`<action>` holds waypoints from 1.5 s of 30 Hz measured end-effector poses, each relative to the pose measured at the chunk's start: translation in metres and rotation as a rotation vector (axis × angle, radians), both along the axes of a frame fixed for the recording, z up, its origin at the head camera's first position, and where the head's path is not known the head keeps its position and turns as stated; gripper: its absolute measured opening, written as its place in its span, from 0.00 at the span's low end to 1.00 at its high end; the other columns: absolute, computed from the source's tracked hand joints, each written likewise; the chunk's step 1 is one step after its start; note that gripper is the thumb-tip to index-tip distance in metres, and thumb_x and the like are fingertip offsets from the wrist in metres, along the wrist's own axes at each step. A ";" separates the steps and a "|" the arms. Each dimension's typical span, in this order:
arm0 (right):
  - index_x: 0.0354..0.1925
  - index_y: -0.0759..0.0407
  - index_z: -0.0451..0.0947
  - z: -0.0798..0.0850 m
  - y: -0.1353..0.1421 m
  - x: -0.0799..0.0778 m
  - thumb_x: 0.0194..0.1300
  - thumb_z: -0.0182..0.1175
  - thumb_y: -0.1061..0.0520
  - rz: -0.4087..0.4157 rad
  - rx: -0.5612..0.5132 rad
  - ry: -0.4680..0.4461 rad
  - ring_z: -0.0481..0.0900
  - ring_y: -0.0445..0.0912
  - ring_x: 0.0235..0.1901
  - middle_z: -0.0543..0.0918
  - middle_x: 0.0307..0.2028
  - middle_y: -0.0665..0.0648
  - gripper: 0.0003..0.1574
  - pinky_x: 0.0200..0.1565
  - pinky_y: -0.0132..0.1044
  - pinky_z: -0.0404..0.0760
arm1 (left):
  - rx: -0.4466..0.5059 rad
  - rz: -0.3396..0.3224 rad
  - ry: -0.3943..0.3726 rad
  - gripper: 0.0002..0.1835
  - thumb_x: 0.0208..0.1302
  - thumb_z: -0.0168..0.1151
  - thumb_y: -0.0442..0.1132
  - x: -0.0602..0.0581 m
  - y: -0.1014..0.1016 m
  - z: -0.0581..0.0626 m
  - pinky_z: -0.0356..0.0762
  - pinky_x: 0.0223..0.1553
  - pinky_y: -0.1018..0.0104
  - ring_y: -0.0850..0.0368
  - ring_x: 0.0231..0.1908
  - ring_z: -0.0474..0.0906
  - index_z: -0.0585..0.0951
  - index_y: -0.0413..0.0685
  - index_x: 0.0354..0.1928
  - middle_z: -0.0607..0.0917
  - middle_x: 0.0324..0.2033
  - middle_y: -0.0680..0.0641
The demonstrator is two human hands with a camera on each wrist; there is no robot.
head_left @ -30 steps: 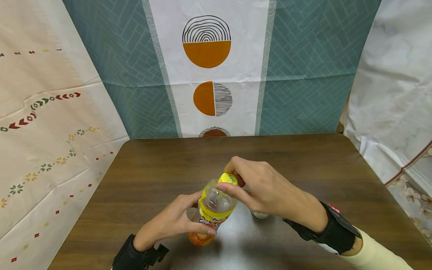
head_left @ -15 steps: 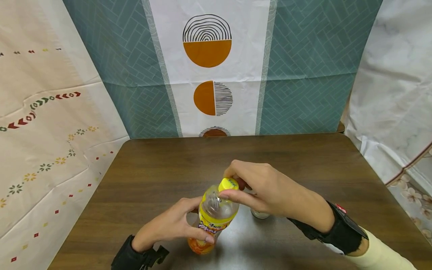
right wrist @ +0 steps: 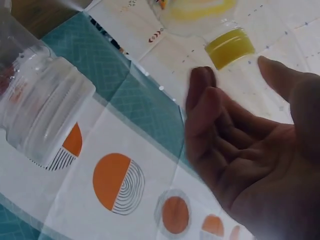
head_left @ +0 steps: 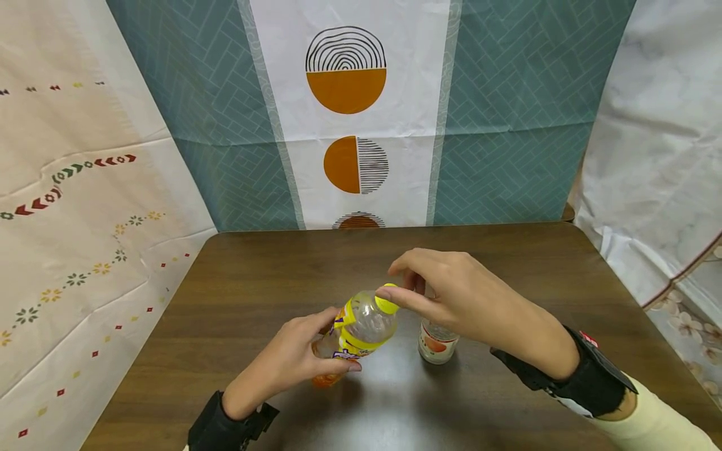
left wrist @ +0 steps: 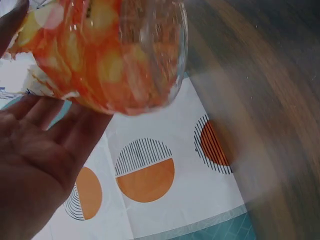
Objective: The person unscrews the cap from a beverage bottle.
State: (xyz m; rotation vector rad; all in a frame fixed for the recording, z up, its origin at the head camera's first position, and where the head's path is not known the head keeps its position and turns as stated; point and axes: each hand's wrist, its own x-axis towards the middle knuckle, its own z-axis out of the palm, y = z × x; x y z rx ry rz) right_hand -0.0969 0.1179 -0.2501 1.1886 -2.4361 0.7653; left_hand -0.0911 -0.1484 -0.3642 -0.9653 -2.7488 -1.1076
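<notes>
My left hand (head_left: 293,347) grips a plastic drink bottle (head_left: 368,322) with a yellow and purple label, tilted so its top leans right. Orange shows in its lower part (left wrist: 105,55) in the left wrist view. A yellow cap (right wrist: 230,48) sits on its neck. Beside the cap is my right hand (head_left: 459,294), its fingers loosely bent and, in the right wrist view, apart from the cap with nothing between them. Just under the right hand stands a second clear bottle (head_left: 437,344) with an orange picture on its label; the right hand hides its top in the head view.
Both bottles are over a brown wooden table (head_left: 271,269). Behind it hangs a teal and white cloth (head_left: 389,119) with orange circles. Patterned cloths hang at the left (head_left: 113,207) and right (head_left: 637,156). Black bands (head_left: 575,376) are around both wrists.
The right fingers have loosened from the yellow cap, and that hand has moved slightly right and up. The left hand has raised the bottle and tilted it further right. More of the second bottle shows.
</notes>
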 end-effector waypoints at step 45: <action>0.28 0.53 0.70 -0.005 -0.016 0.003 0.60 0.64 0.48 -0.018 -0.015 -0.025 0.64 0.35 0.17 0.67 0.18 0.44 0.14 0.15 0.28 0.67 | 0.077 -0.049 -0.085 0.32 0.46 0.70 0.60 0.000 0.004 -0.002 0.83 0.40 0.61 0.68 0.38 0.79 0.72 0.61 0.54 0.82 0.40 0.64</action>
